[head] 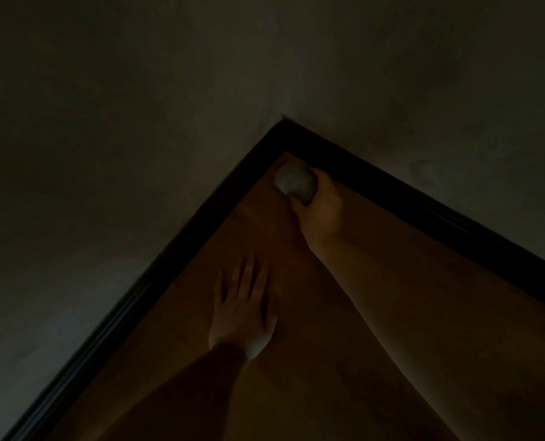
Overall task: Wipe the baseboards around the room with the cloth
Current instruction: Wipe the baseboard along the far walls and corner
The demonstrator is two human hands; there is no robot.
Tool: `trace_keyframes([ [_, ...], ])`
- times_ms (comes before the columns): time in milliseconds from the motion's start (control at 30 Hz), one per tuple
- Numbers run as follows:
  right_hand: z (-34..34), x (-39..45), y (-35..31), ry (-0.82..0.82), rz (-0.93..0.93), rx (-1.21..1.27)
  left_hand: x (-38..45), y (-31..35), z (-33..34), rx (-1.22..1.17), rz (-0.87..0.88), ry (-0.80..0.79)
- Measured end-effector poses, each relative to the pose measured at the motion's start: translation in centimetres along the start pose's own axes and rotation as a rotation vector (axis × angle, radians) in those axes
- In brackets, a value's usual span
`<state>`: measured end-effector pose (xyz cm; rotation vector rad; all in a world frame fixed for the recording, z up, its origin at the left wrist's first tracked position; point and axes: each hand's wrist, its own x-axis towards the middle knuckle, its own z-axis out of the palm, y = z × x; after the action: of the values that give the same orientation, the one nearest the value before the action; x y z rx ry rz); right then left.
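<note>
The scene is dim. Two black baseboards meet at a room corner: the left baseboard [156,275] and the right baseboard [423,208]. My right hand [320,202] grips a bunched pale cloth [293,179] close to the corner, down at the foot of the right baseboard. Whether the cloth touches the board is hard to tell. My left hand [244,308] lies flat on the brown floor with its fingers spread and straight, pointing toward the corner.
Pale walls [137,138] rise above both baseboards. The brown wooden floor [296,377] fills the wedge between them. Both of my forearms reach in from the bottom edge.
</note>
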<state>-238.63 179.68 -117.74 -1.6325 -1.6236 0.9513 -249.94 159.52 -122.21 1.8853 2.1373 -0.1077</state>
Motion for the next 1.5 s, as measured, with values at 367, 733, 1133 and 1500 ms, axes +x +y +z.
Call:
trace_keyframes([
  [367,3.4,4.2,-2.5,0.044,0.236,0.019,0.1,-0.3,0.0,-0.003,0.004,-0.032],
  [733,-2.3,1.3,1.5,0.168,0.39,0.066,0.4,-0.2,-0.3,0.01,-0.025,-0.017],
  [1133,-11.6,-5.0,7.4,0.292,0.414,-0.029,0.6,-0.2,-0.6,-0.014,-0.005,-0.004],
  [1500,-9.0,-3.4,5.4,0.182,0.288,0.0,0.5,-0.3,-0.6,0.023,0.016,-0.018],
])
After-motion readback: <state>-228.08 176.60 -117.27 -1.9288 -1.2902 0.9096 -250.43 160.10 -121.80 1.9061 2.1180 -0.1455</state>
